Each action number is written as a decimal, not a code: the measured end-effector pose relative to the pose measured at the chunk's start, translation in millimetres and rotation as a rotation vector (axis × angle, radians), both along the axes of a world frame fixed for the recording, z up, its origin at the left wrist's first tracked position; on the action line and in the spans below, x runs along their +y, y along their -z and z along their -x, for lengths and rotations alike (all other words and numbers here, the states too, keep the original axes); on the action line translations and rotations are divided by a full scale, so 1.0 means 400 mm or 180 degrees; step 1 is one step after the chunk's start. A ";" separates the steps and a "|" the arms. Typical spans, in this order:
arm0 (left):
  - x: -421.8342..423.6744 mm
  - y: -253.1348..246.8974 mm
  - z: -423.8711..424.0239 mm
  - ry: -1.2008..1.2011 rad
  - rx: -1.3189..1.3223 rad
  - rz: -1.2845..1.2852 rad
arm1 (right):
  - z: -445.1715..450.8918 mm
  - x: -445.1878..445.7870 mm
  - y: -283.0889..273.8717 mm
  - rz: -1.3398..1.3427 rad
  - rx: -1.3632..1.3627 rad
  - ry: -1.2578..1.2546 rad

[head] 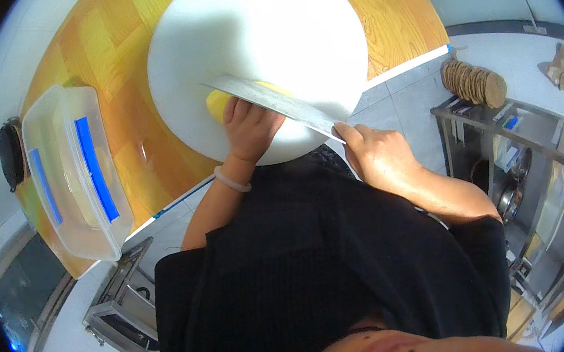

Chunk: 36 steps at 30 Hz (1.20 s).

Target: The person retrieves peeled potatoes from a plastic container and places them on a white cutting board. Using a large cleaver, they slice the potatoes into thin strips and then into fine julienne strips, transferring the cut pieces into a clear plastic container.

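A round white cutting board [265,26] lies on a table with a wood-pattern top. On its near part is a yellow piece of food [217,104], possibly a peeled potato, and more yellow shows behind the blade. My left hand [251,130], with a pale band at the wrist, rests at the food with its fingers curled against the blade; its grip is partly hidden. My right hand [382,151] is closed around the near right end of a broad-bladed cleaver [278,100]. The blade slants across the food, its far end pointing up and left.
A clear plastic container [70,174] with blue strips stands on the table [139,140] at left, a dark round object [11,154] beyond it. Right of the table is a metal rack [505,124] with a row of brown discs [475,83] on top. Another metal stand [125,313] is at lower left.
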<state>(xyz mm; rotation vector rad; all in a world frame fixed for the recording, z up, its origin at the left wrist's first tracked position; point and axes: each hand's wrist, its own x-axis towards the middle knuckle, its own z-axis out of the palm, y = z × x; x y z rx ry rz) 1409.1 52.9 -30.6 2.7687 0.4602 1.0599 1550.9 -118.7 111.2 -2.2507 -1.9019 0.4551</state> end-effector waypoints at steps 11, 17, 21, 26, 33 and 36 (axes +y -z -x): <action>0.001 -0.030 -0.014 -0.0046 0.0018 0.0086 | -0.003 0.015 0.002 0.0158 -0.0012 0.0032; 0.002 -0.018 -0.013 0.0023 -0.0037 0.0162 | -0.003 0.020 -0.015 0.0592 0.0271 0.0177; -0.001 -0.016 -0.011 -0.0041 -0.0009 0.0182 | -0.008 0.035 -0.015 0.0606 0.0424 0.0222; -0.004 -0.020 -0.014 -0.0065 -0.0003 0.0163 | -0.008 0.092 0.044 0.0480 0.0464 0.0223; 0.003 -0.009 -0.013 -0.0048 0.0011 0.0118 | -0.011 0.127 0.120 0.0134 0.0444 0.0167; 0.000 -0.005 -0.012 -0.0089 0.0023 0.0087 | -0.012 0.066 0.026 0.0153 0.0578 0.0201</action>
